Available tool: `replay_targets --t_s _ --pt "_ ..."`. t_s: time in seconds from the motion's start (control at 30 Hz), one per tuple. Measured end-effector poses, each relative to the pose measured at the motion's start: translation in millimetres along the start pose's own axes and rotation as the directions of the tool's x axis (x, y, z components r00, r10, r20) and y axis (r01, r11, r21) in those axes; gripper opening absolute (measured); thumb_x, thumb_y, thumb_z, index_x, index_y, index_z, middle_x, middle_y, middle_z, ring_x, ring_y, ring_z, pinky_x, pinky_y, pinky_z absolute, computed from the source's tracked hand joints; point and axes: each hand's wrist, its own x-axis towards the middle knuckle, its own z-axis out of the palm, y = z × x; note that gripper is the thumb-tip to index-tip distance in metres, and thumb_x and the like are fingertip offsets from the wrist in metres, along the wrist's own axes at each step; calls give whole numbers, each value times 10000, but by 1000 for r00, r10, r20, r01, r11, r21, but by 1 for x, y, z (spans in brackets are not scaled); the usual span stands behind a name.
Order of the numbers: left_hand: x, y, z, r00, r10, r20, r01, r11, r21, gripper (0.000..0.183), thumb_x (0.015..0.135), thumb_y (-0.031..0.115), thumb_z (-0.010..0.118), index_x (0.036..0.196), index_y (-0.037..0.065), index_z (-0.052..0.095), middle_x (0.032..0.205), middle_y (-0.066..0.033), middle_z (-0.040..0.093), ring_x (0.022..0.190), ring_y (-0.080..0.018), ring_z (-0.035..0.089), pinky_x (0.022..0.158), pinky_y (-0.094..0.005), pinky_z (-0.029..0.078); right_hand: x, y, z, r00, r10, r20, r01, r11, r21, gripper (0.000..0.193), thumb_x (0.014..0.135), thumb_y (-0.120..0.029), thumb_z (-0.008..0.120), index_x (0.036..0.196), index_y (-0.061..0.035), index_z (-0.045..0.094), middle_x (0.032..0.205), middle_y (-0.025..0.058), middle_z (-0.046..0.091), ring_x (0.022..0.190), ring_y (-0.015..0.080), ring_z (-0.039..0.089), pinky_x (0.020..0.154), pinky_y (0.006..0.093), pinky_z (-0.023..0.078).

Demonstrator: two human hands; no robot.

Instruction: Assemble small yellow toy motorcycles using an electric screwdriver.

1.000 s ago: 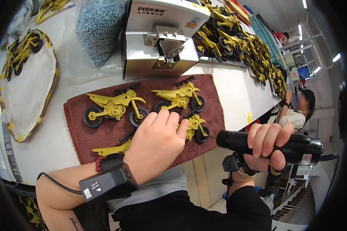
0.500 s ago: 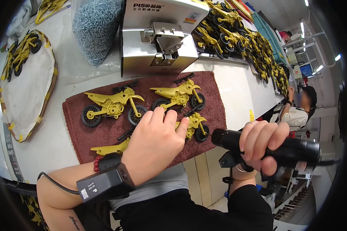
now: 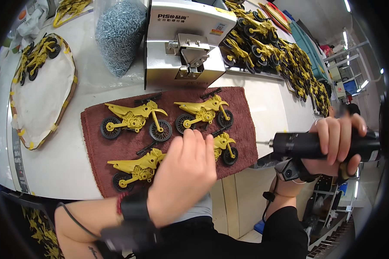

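Note:
My right hand (image 3: 339, 140) is wrapped around a black electric screwdriver (image 3: 300, 144). Its thin bit points left, just past the right edge of a brown towel (image 3: 246, 125). Above the towel's near middle is my left hand (image 3: 183, 172), fingers curled and pressed together; what they hold, if anything, is hidden. This hand covers the rear of the near-right yellow toy motorcycle (image 3: 223, 141) and the front of the near-left toy motorcycle (image 3: 136, 166). Two more lie on the towel's far half, a left toy motorcycle (image 3: 132, 115) and a right toy motorcycle (image 3: 203, 110).
A silver screw feeder (image 3: 186, 21) stands behind the towel, beside a clear bag of screws (image 3: 120, 39). Piled yellow toy motorcycles (image 3: 285, 60) run along the back right. At left lies a taped oval tray (image 3: 43, 103) with motorcycles in it. A co-worker sits at far right.
The screwdriver has moved right, away from the near-right motorcycle, and its bit now shows. My left hand has shifted slightly right and nearer me, uncovering more of the near-left motorcycle. The view has shifted.

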Motion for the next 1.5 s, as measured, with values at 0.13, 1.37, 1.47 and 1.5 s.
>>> replay_targets --t_s 0.13,1.37,1.47,1.5 --pt "-7 45 -13 996 -46 -79 50 998 41 406 798 160 468 1171 9 520 1186 -196 516 1156 -309 470 940 -388 387 28 14 8 999 -39 8 40 997 -61 400 814 -201 543 1141 3 432 703 -6 451 588 91 437 639 257 334" --pt "9 72 86 930 -283 -234 323 933 157 456 870 215 325 1276 24 404 1294 -209 435 1215 -324 422 1037 -399 252 -14 67 62 953 276 127 -257 955 -149 249 715 -23 650 844 -68 443 616 33 531 509 171 538 531 313 452" --pt "11 76 88 917 -300 -264 340 933 121 446 875 201 316 1268 12 411 1287 -219 439 1207 -327 430 1028 -398 264 -17 73 64 955 270 124 -249 955 -163 246 715 -43 663 830 -75 447 609 27 541 494 154 542 524 283 459" --pt "11 76 89 917 -302 -261 341 932 120 446 875 201 316 1268 12 411 1287 -219 439 1207 -327 430 1028 -398 264 -17 75 64 961 246 126 -223 959 -173 243 720 -61 671 812 -84 448 599 16 547 486 134 550 510 253 464"
